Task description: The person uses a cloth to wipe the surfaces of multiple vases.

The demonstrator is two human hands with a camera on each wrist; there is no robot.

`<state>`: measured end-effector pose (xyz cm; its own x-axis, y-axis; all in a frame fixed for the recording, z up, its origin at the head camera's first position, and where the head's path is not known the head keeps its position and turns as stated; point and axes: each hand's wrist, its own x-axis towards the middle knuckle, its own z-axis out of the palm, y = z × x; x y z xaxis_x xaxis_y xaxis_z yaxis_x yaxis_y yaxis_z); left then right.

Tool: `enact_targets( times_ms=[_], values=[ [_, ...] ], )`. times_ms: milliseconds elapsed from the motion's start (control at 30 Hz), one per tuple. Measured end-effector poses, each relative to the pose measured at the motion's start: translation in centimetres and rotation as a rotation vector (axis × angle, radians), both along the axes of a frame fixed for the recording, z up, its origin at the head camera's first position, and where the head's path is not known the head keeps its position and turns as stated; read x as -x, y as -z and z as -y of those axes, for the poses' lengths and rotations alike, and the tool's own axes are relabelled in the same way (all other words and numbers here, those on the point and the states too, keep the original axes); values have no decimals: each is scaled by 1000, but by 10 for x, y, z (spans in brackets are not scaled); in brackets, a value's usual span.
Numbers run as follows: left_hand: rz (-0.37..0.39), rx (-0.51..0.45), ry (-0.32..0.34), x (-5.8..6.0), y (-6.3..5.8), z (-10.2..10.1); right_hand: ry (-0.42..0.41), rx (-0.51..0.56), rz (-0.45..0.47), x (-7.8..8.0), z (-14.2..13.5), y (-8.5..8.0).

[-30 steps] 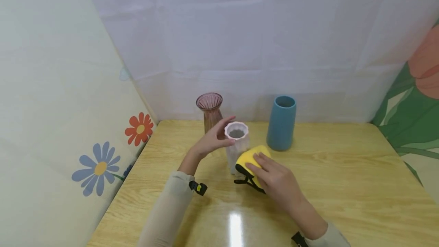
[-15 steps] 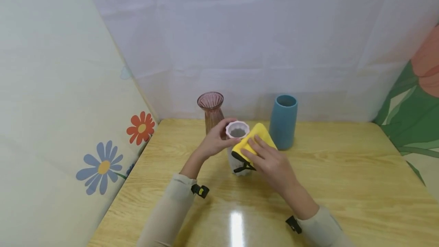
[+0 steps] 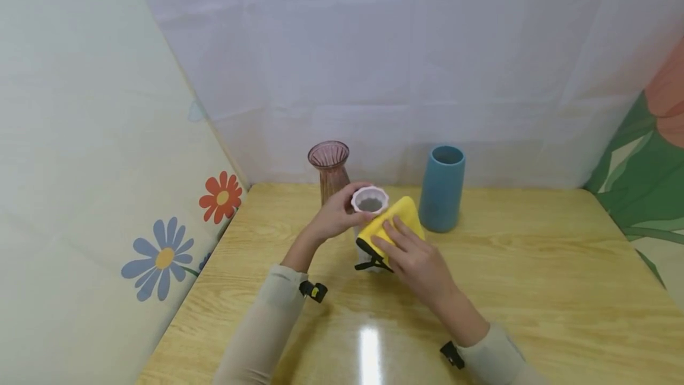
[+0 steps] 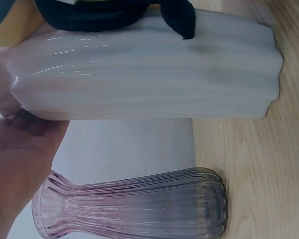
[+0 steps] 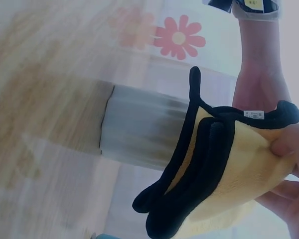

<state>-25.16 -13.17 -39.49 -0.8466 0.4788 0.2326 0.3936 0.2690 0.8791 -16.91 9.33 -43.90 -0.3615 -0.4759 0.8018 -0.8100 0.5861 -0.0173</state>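
A white fluted vase [image 4: 139,74] with a scalloped rim stands upright on the table. My left hand [image 3: 336,215] grips it around the neck, thumb in front and fingers behind. My right hand [image 3: 419,263] holds a folded yellow cloth [image 3: 399,218] with black edging against the vase's right side, just below the rim. In the right wrist view, the thumb and fingers pinch the cloth [image 5: 244,169], and its black strap hangs across the vase. The cloth hides part of the vase's front in the head view.
A pink-purple ribbed glass vase [image 3: 332,178] stands behind my left hand. To the right at the back is a blue vase [image 3: 442,192]. The wooden table [image 3: 534,266] meets a white cloth backdrop [image 3: 481,76] at its far edge.
The cloth in my right hand has risen along the vase toward the rim, then slid slightly down and left. My left hand's fingers have closed in around the vase's neck.
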Motion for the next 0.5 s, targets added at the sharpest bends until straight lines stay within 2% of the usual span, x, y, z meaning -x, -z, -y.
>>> enact_targets(
  times_ms=[333,500],
  values=[
    [21,-18,58,3,-1,0,37,-25,62,-9,2,5],
    [19,-23,62,4,0,0,27,-31,75,-11,1,9]
  ],
)
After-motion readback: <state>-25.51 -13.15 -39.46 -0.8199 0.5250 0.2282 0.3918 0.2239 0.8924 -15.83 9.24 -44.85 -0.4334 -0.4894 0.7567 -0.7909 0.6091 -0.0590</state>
